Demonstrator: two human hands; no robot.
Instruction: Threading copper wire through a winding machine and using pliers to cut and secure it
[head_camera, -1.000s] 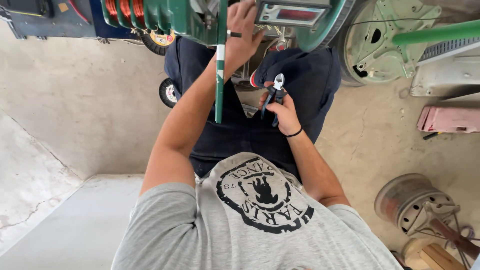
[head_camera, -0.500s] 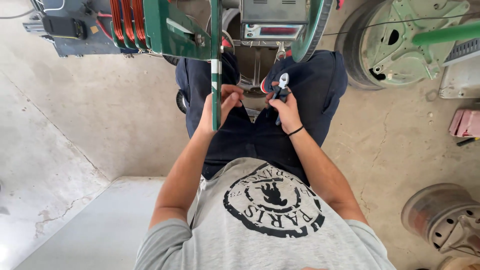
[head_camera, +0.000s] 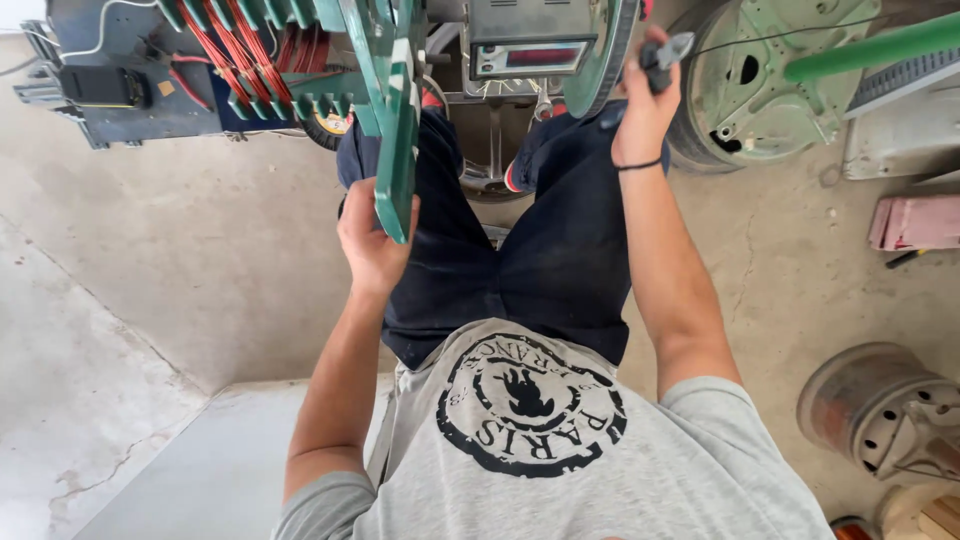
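My left hand (head_camera: 372, 238) grips the lower end of a flat green bar (head_camera: 397, 140) that hangs down from a green winding machine. Red-brown wire coils (head_camera: 235, 60) sit in the machine's slots at the upper left. My right hand (head_camera: 643, 105) is raised beside the machine's green wheel rim (head_camera: 607, 60) and is closed on a small dark-handled cutter (head_camera: 668, 50). A thin wire (head_camera: 760, 40) runs from the cutter's tip to the right. A grey counter box (head_camera: 528, 45) with a reddish display sits between my hands. My dark trousers (head_camera: 520, 250) are below them.
A round green motor housing (head_camera: 775, 85) and a green pipe (head_camera: 880, 45) lie at the upper right. A pink block (head_camera: 915, 222) and a rusty metal drum (head_camera: 885, 410) rest on the concrete floor at the right. A pale slab (head_camera: 190, 470) lies at the lower left.
My right hand rose from my lap up to the wheel rim, carrying the cutter. My left hand slid down the green bar to its lower end.
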